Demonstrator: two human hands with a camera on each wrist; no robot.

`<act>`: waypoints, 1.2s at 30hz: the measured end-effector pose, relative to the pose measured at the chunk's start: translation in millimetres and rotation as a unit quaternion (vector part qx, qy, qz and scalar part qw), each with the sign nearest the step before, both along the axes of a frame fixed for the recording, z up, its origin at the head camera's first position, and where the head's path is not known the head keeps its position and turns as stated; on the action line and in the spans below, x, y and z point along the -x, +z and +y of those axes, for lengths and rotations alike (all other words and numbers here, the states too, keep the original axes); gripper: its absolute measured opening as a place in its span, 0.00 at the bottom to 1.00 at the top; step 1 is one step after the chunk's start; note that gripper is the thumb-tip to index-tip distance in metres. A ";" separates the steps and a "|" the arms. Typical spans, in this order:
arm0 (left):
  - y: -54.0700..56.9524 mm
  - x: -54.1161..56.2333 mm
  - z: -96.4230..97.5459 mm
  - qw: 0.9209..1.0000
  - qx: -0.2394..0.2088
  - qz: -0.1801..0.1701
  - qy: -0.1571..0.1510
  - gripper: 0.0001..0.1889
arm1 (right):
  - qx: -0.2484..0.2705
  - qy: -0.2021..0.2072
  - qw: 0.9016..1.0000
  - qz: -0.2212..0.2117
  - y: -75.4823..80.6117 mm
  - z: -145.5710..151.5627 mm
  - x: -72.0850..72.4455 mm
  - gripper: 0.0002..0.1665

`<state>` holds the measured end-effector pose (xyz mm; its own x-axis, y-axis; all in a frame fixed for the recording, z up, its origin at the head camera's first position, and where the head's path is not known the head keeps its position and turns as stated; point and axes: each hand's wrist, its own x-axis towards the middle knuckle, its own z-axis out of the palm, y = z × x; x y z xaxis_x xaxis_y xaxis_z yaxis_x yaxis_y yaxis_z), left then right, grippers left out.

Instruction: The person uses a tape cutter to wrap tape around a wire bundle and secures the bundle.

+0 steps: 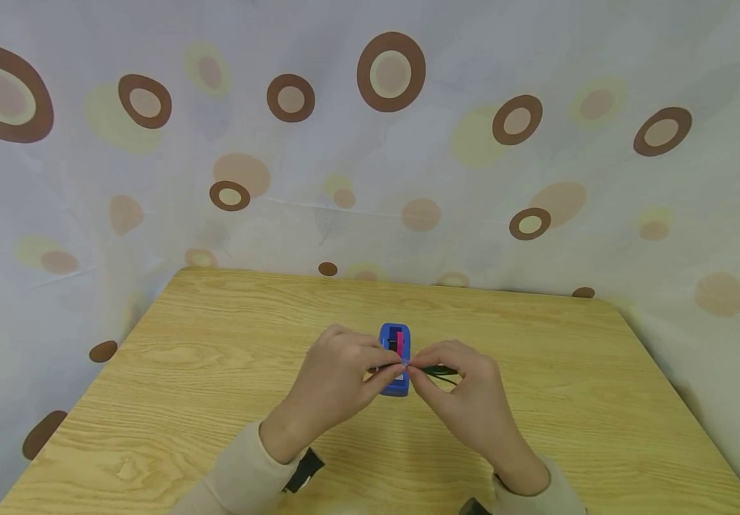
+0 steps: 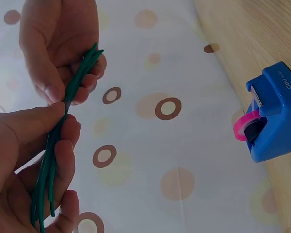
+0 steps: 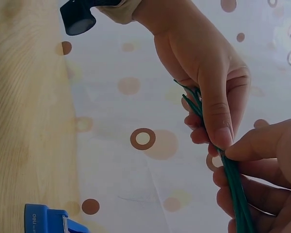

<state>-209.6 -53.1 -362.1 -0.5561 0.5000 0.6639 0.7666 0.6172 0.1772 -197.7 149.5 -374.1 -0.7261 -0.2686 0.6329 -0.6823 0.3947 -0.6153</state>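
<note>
A bundle of thin green strands (image 2: 82, 70) is held up in front of the person by both hands. The left hand (image 1: 344, 368) pinches it near its middle between thumb and fingers. Close beside it, the right hand (image 1: 462, 393) pinches the same bundle, the thumbs nearly meeting in the left wrist view. A small shiny band shows on the strands between the thumbs, partly hidden by fingertips. Loose strand ends stick out past both hands. Beyond the hands, a blue tape dispenser (image 1: 396, 391) with a pink core stands on the table, partly covered by the left hand.
The wood-grain table (image 1: 247, 307) runs back to a pale curtain (image 1: 344, 143) with brown ring prints, which also hangs at both sides. Black wrist-worn devices (image 1: 305, 470) show by the beige sleeves (image 1: 241, 472).
</note>
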 end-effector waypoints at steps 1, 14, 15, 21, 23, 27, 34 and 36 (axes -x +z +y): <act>-0.5 0.3 -0.3 1.000 0.002 0.004 -0.001 0.05 | -0.002 0.000 1.000 -0.008 0.2 0.2 -0.1 0.12; -3.8 2.5 -2.1 0.999 0.021 0.032 -0.003 0.06 | -0.064 -0.017 0.994 -0.088 5.9 1.9 0.7 0.01; -4.0 2.4 -2.1 0.999 0.019 0.030 -0.002 0.06 | -0.065 -0.017 0.994 -0.090 5.9 1.8 0.8 0.02; -4.2 2.0 -1.4 1.000 0.003 0.015 0.002 0.05 | -0.058 -0.019 0.995 -0.084 5.3 1.1 1.8 0.04; -4.1 2.0 -1.1 1.000 -0.001 0.010 0.003 0.05 | -0.054 -0.018 0.995 -0.081 5.1 0.9 1.9 0.06; -4.2 1.9 -0.6 1.000 -0.007 -0.005 0.005 0.06 | -0.050 -0.017 0.996 -0.072 3.9 1.0 2.5 0.08; -5.0 2.1 0.4 0.999 -0.013 -0.051 0.010 0.05 | -0.070 -0.026 0.997 0.026 -2.3 1.5 4.8 0.11; -3.6 2.0 0.4 0.998 -0.008 -0.066 0.010 0.05 | -0.075 -0.023 0.995 0.057 -4.0 1.7 5.6 0.11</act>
<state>-211.6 -52.7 -365.8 -0.6488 0.4787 0.5915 0.7239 0.6280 0.2857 -203.2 151.2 -378.1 -0.6654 -0.3334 0.6679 -0.7234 0.5088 -0.4667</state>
